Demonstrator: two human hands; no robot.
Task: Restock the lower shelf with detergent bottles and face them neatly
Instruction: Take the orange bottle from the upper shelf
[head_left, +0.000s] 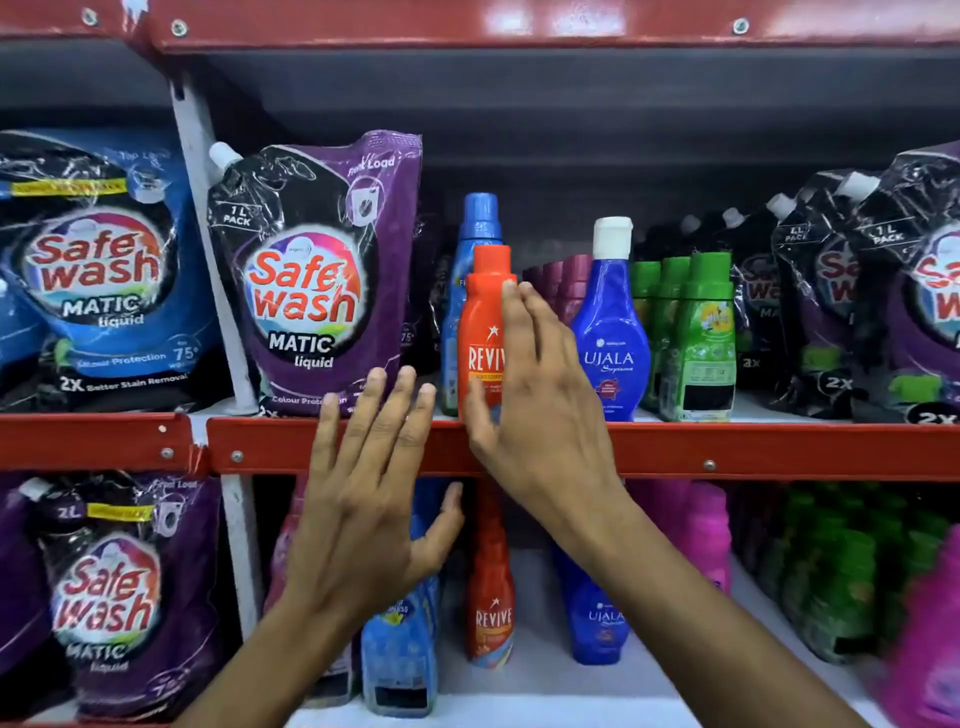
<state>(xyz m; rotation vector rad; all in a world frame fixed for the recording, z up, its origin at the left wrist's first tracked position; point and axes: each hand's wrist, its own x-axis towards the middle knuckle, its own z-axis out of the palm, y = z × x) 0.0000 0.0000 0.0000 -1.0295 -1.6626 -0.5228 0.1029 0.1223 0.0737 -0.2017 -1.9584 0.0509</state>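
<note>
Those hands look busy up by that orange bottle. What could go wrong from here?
1. The orange Revive bottle stands right at the front lip of the red shelf edge; a nudge from the right hand might tip it off.
2. It could knock the blue Ujala bottle close beside it.
3. The left hand is open, holding nothing, so it may not catch a fall.

red shelf (779, 449), detergent bottles (610, 332), pouches (311, 280)

A shop's laundry aisle.
I saw red metal shelves (779, 449) packed with rows of detergent pouches (317, 275) and bottles (706, 338).
</note>
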